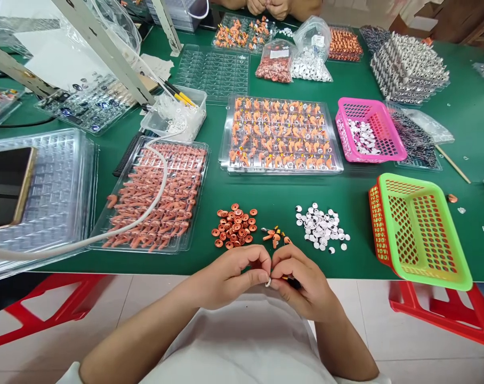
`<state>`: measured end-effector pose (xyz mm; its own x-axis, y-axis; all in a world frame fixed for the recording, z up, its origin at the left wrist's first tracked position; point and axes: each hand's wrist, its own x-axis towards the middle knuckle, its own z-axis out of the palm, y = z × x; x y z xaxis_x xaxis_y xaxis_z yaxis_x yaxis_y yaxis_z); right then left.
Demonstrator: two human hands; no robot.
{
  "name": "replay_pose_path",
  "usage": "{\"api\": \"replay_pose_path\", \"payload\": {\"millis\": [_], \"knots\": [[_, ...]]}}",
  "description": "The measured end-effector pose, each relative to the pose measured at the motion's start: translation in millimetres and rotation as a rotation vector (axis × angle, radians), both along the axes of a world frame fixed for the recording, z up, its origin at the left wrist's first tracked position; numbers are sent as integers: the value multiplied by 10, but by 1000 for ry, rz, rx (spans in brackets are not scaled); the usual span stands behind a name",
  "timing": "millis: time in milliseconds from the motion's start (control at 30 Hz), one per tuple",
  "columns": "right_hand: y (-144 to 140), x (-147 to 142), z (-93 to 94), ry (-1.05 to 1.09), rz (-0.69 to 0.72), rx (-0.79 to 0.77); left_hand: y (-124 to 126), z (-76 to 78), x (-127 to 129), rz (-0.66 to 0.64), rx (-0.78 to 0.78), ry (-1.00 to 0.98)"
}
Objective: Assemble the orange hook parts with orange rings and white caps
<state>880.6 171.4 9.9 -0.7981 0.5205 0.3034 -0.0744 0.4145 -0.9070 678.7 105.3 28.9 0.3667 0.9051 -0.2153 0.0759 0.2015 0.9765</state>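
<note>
My left hand [234, 274] and my right hand [300, 282] meet just off the near edge of the green table [274, 197], fingertips pinched together on a small white piece [268, 281]. A dark part shows in my right hand's fingers. Right in front of them lie a heap of copper-coloured rings [234, 225], a few small orange parts [274, 236] and a heap of white discs with black dots [321, 227].
A clear tray of orange parts [156, 194] with a white cable across it sits left, another filled tray [281, 133] further back. A green basket [420, 229] overhangs the right edge; a pink basket [368, 130] stands behind. Another person's hands [268, 6] work at the far side.
</note>
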Motion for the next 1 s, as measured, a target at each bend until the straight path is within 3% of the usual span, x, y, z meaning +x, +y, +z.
{"api": "replay_pose_path", "payload": {"millis": [267,467,633,833,1000], "knots": [[-52,-20,23,-24,-136,115,-58,1,45,135,133,107],[-71,10,0,-93,-218,101,-86,-47,65,201,135,156],[-69,0,-10,-74,-193,95,-33,-48,79,227,18,23],[-45,-13,2,-9,-111,45,30,-73,87,167,-233,-323],[-28,-19,-4,-2,-62,27,-7,-93,89,139,-282,-341]]}}
